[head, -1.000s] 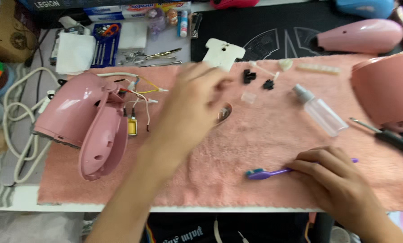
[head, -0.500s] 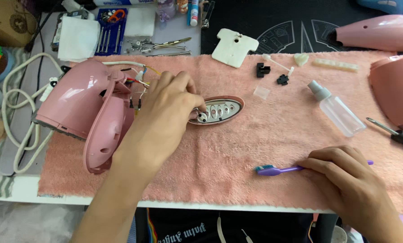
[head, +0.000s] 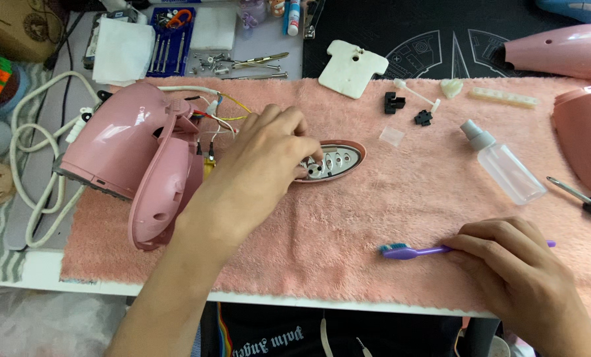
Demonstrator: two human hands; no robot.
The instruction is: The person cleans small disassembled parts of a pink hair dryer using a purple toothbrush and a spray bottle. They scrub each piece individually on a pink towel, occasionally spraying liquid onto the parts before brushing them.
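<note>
The pink towel point(head: 374, 218) spread over the table is fluffy, matt cloth with a rough nap; on its left the pink housing point(head: 120, 142) is smooth, glossy plastic that catches the light; the small oval plate point(head: 335, 160) under the left hand point(head: 262, 165) is shiny perforated metal in a pink rim; near the right hand point(head: 513, 264) the toothbrush point(head: 414, 250) has a smooth purple plastic handle; the spray bottle point(head: 503, 165) to the right is clear, slightly frosted plastic; far left, the folded tissue point(head: 120, 49) looks like soft white paper; the white cord point(head: 28, 165) is smooth and rubbery.
</note>
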